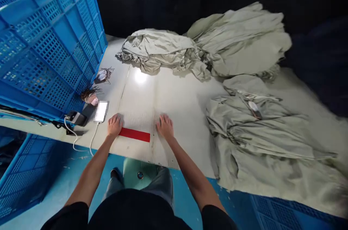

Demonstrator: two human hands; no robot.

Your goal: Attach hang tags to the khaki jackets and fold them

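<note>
Red strip [135, 134] flat on table [187, 103], lower centre of frame. Looks light, thin, likely bendy, not fragile; best pinched at its free right end. Left hand [114, 125] palm-down at its left end, fingers loosely extended; right hand [165, 127] apart from it, fingers spread, holding nothing.
</note>
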